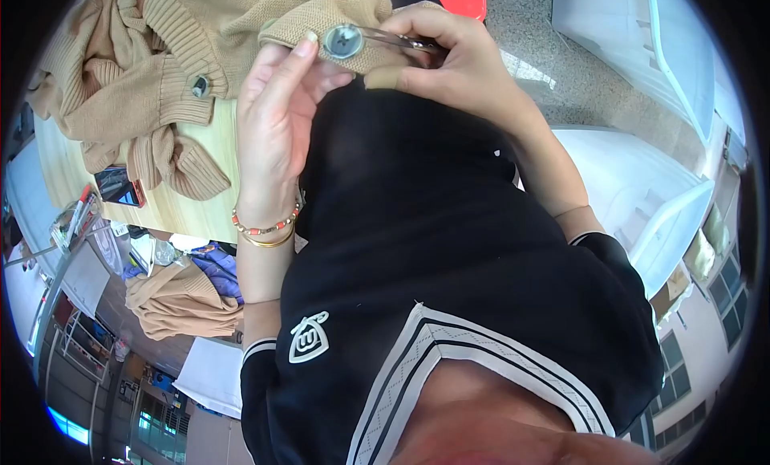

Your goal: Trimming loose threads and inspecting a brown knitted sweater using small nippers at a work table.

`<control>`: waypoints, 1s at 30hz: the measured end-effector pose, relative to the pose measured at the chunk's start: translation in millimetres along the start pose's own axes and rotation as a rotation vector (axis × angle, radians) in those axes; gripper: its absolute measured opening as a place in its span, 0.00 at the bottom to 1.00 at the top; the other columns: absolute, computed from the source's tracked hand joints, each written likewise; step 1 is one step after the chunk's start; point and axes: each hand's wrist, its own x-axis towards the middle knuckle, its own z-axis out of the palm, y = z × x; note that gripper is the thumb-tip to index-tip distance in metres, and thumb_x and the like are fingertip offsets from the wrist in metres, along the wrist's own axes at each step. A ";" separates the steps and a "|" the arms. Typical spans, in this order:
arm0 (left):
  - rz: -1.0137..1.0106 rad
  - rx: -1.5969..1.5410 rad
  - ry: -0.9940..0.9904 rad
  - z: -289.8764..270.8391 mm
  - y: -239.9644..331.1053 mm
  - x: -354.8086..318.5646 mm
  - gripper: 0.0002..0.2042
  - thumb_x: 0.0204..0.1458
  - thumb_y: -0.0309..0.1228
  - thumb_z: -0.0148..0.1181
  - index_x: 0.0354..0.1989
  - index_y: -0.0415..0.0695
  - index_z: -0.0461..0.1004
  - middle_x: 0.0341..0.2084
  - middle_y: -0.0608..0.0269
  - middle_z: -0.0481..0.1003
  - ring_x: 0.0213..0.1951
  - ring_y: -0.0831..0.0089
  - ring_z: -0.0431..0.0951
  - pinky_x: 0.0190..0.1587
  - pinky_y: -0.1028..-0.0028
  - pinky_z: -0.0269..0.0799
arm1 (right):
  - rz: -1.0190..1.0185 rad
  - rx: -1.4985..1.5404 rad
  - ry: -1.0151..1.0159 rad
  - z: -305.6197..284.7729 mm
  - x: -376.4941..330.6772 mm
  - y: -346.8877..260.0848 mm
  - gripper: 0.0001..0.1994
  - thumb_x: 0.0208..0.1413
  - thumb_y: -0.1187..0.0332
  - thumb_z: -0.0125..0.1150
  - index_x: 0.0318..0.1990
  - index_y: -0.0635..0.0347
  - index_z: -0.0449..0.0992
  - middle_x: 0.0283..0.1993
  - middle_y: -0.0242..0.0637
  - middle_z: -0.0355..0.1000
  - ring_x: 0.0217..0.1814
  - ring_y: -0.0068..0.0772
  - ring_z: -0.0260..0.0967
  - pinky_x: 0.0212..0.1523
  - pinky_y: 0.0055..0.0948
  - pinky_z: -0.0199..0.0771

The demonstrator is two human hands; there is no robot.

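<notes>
Left hand (277, 120) pinched round grey button (343, 41) on tan ribbed knit cardigan (241, 16); right hand (449, 60) gripped small metal scissors (397, 41) beside it

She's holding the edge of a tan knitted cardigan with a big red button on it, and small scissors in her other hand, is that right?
Not quite: the head view shows the button is grey, not red. The left hand holds the tan knitted cardigan edge; the right hand holds small scissors.

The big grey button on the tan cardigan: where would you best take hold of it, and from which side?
Probably by the button's rim, thumb and finger on opposite edges, coming from the left hand's side. It lies flat on the cardigan's folded edge, and the right hand holds small scissors against its other side.
</notes>
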 end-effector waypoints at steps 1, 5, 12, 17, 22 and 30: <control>-0.001 0.227 0.020 1.3 3.1 -2.1 0.11 0.58 0.34 0.56 0.37 0.37 0.71 0.35 0.56 0.77 0.34 0.70 0.79 0.42 0.69 0.74 | 0.017 0.045 -0.002 0.7 -0.4 3.6 0.17 0.42 0.74 0.71 0.43 0.60 0.76 0.29 0.21 0.63 0.27 0.12 0.55 0.27 0.15 0.59; 0.200 0.776 0.134 7.1 9.9 -17.8 0.09 0.54 0.25 0.59 0.41 0.36 0.71 0.35 0.57 0.75 0.29 0.76 0.78 0.33 0.78 0.73 | 0.180 0.347 0.015 2.2 2.1 5.6 0.14 0.42 0.75 0.69 0.39 0.64 0.76 0.23 0.20 0.61 0.24 0.09 0.52 0.24 0.14 0.54; 0.892 1.296 -0.047 10.6 10.5 1.0 0.19 0.48 0.15 0.57 0.50 0.40 0.73 0.49 0.55 0.71 0.41 0.74 0.77 0.34 0.78 0.75 | 0.172 0.331 0.002 3.4 8.7 -14.4 0.12 0.42 0.76 0.68 0.37 0.64 0.77 0.23 0.20 0.61 0.24 0.09 0.52 0.24 0.13 0.54; 0.761 1.078 -0.013 11.4 9.1 -3.3 0.14 0.50 0.16 0.56 0.46 0.37 0.76 0.40 0.60 0.76 0.41 0.77 0.75 0.43 0.79 0.70 | -0.130 -0.033 0.014 1.2 7.3 -29.0 0.15 0.37 0.73 0.72 0.36 0.59 0.78 0.25 0.29 0.71 0.25 0.21 0.65 0.24 0.20 0.64; 0.602 0.613 0.009 6.5 -1.4 -3.4 0.12 0.55 0.20 0.56 0.48 0.34 0.74 0.40 0.65 0.75 0.41 0.82 0.73 0.46 0.82 0.67 | -0.174 0.005 -0.080 -6.5 12.6 -36.7 0.14 0.39 0.72 0.73 0.36 0.60 0.77 0.30 0.30 0.73 0.29 0.22 0.68 0.26 0.19 0.66; 0.538 0.449 0.053 2.6 -5.3 -5.6 0.13 0.55 0.19 0.56 0.49 0.34 0.73 0.39 0.66 0.75 0.39 0.84 0.73 0.44 0.84 0.67 | -0.200 -0.232 0.047 -26.3 25.6 -52.7 0.20 0.45 0.71 0.69 0.49 0.59 0.77 0.32 0.34 0.70 0.29 0.29 0.66 0.28 0.23 0.65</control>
